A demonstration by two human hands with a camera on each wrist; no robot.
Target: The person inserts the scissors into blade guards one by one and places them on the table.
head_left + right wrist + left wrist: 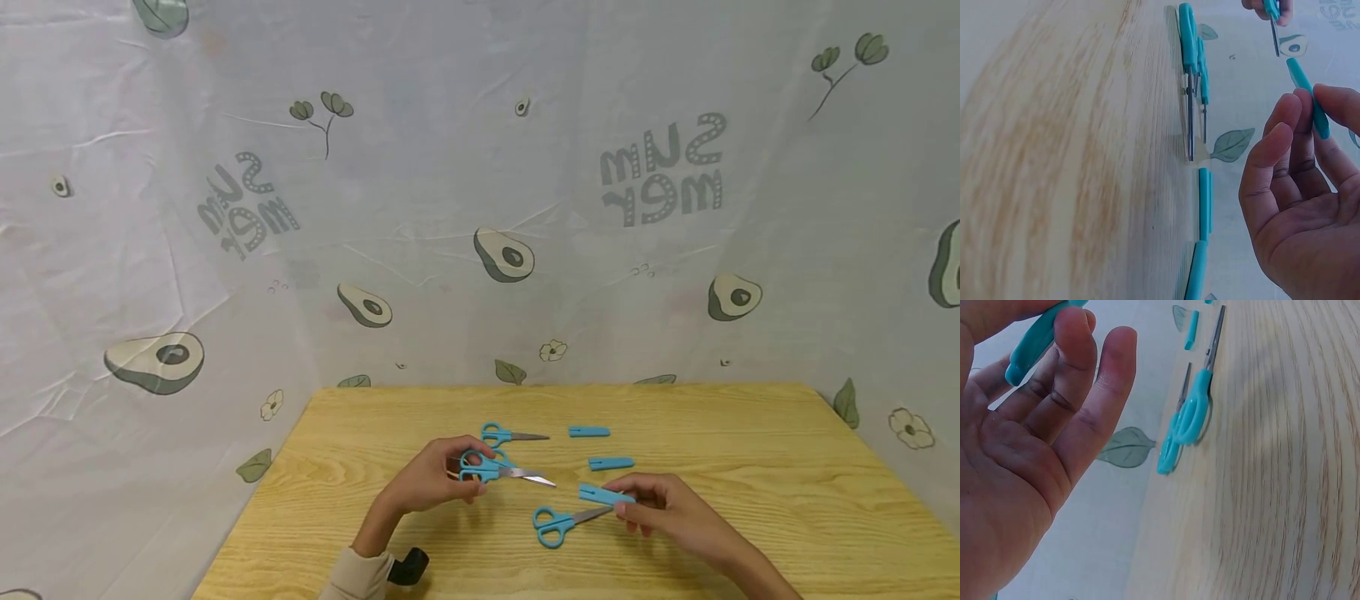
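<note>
My left hand [423,482] holds light-blue-handled scissors [483,472] by the handles, blades pointing right. In the left wrist view only part of their blue handle [1036,347] shows between thumb and fingers. My right hand [667,510] pinches a light-blue scissors cap [597,494] between thumb and fingertips, its free end towards the blades. The cap [1302,87] and the blades [1274,37] appear apart in the right wrist view. Another pair of scissors [553,525] lies below the cap, nearer me. Behind the held scissors lies a partly hidden pair [538,480].
Farther back on the wooden table [720,433] lie one more pair of scissors [497,434] and two blue caps, a rear one [589,432] and a nearer one [611,463]. A printed curtain [420,192] hangs behind the table and at its sides.
</note>
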